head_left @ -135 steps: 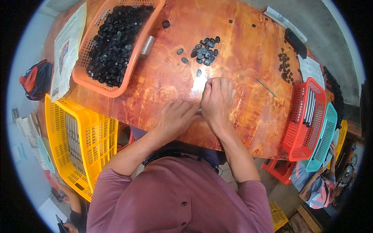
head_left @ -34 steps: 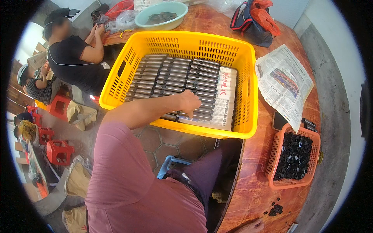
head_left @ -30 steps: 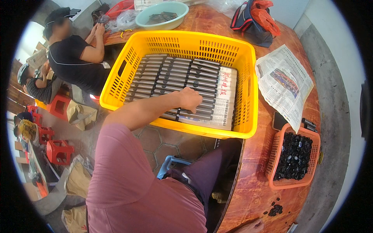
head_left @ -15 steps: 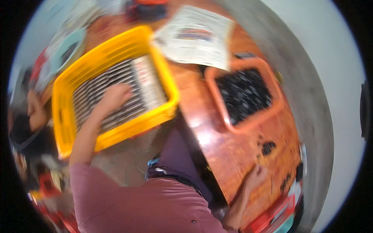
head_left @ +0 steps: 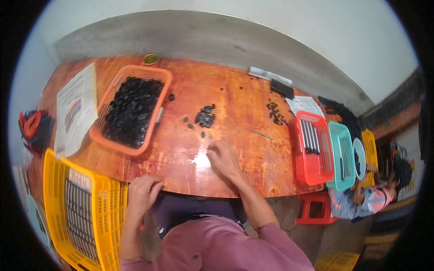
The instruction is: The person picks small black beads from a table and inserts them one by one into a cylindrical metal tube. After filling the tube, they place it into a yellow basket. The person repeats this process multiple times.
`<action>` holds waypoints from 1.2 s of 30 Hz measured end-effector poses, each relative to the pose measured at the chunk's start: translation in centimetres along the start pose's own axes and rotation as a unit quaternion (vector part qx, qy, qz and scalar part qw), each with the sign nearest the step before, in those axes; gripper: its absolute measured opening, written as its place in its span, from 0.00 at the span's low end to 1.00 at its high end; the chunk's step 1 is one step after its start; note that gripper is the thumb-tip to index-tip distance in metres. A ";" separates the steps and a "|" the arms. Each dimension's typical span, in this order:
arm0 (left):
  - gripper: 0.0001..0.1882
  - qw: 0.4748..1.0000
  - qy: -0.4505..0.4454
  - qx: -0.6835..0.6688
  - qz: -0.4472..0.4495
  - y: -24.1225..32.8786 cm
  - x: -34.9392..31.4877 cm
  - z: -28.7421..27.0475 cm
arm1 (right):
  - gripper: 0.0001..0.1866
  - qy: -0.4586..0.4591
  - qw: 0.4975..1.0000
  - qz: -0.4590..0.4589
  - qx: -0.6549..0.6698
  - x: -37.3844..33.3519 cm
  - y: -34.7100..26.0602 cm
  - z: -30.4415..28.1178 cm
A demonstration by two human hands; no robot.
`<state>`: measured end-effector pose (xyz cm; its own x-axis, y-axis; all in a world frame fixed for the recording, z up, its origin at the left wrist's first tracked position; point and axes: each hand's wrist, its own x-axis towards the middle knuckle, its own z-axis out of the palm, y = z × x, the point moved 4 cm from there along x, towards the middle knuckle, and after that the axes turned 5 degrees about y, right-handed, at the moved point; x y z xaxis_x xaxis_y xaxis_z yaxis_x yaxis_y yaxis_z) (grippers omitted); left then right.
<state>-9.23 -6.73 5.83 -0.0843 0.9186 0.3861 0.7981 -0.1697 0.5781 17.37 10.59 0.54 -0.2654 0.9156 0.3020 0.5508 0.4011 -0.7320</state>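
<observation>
My right hand [head_left: 220, 156] rests on the wooden table [head_left: 181, 169], its fingers curled in; what they hold, if anything, is hidden. Just beyond it lies a small heap of black oval pieces [head_left: 206, 118], with a few loose ones around. My left hand [head_left: 143, 191] is at the table's front edge, beside the yellow crate [head_left: 108, 212]. Its fingers are loosely bent and slightly apart, and nothing shows in them. Inside the crate are rows of dark and light rods [head_left: 80, 217]. An orange basket [head_left: 158, 108] full of black pieces stands beyond my left hand.
Right of centre lie a thin stick [head_left: 262, 134] and scattered black pieces [head_left: 275, 113]. A red basket [head_left: 323, 176] holding rods and a teal basket [head_left: 340, 131] stand at the right edge. A printed sheet [head_left: 77, 110] lies at left. Another person [head_left: 366, 198] sits at far right.
My view has swung from the crate toward the table. My left hand has come out of the crate, off the rods, to the table edge. The right hand stays on the table near the heap.
</observation>
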 end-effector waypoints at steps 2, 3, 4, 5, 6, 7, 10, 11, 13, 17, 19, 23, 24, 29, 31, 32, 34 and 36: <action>0.05 0.995 -0.013 -0.094 -0.038 0.3 1.4 4.5 | 0.11 -0.016 0.998 0.054 0.023 -0.6 -1.0 -2.4; 0.05 0.985 -0.014 -0.153 -0.077 0.7 2.0 6.4 | 0.11 0.011 0.999 0.042 -0.006 -0.9 -1.3 -4.2; 0.04 0.974 -0.006 -0.204 -0.095 1.1 2.6 8.0 | 0.11 0.037 0.998 0.029 -0.036 -1.1 -1.5 -6.3; 0.04 0.962 -0.012 -0.244 -0.123 1.1 2.7 9.8 | 0.11 0.060 0.996 0.015 -0.065 -1.3 -1.4 -8.3; 0.04 0.946 -0.020 -0.284 -0.152 1.0 2.7 11.8 | 0.11 0.109 0.992 0.016 -0.053 -1.7 -0.9 -10.8; 0.04 0.929 -0.027 -0.321 -0.181 1.9 3.3 12.6 | 0.11 0.137 0.986 0.052 -0.082 -1.9 -0.4 -13.4; 0.05 0.976 -0.034 -0.203 -0.064 3.2 3.8 12.4 | 0.12 0.237 0.957 0.067 -0.154 -2.3 3.0 -21.7; 0.05 0.976 -0.040 -0.205 -0.055 3.1 3.6 12.6 | 0.12 0.265 0.947 0.087 -0.161 -2.7 4.7 -24.4; 0.05 0.966 -0.028 -0.241 -0.092 2.6 3.2 12.7 | 0.10 0.308 0.910 0.145 -0.236 -2.7 7.1 -29.1; 0.05 0.959 -0.034 -0.256 -0.116 1.8 2.9 13.1 | 0.13 0.270 0.849 0.258 -0.374 -2.8 16.4 -35.8; 0.06 0.963 -0.035 -0.247 -0.105 2.3 3.2 12.9 | 0.15 0.223 0.816 0.352 -0.401 -3.2 20.4 -37.7; 0.06 0.968 -0.023 -0.232 -0.094 2.7 3.5 12.6 | 0.17 0.165 0.826 0.378 -0.385 -3.0 24.6 -37.6; 0.06 0.968 -0.023 -0.230 -0.098 2.7 3.3 12.4 | 0.17 0.174 0.822 0.389 -0.379 -2.8 24.8 -37.2; 0.06 0.974 -0.003 -0.217 -0.065 2.7 3.1 12.4 | 0.19 0.155 0.789 0.420 -0.420 -1.9 24.2 -36.5; 0.06 0.976 -0.009 -0.209 -0.063 2.7 3.1 12.2 | 0.16 0.166 0.799 0.373 -0.442 -1.8 23.3 -36.8; 0.06 0.976 -0.012 -0.207 -0.068 2.7 3.0 12.1 | 0.16 0.190 0.804 0.366 -0.429 -1.7 21.6 -36.9; 0.07 0.975 -0.021 -0.210 -0.064 3.1 3.3 12.1 | 0.21 0.224 0.828 0.324 -0.399 -2.8 21.4 -39.4; 0.07 0.977 -0.026 -0.202 -0.065 3.4 3.4 11.9 | 0.21 0.308 0.857 0.220 -0.351 -3.3 18.5 -39.5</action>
<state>0.24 0.05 0.56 -0.1309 0.9570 0.2589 0.4814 -0.1670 0.8605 59.66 16.08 10.16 0.4384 0.7373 0.5140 0.8878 -0.2660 -0.3756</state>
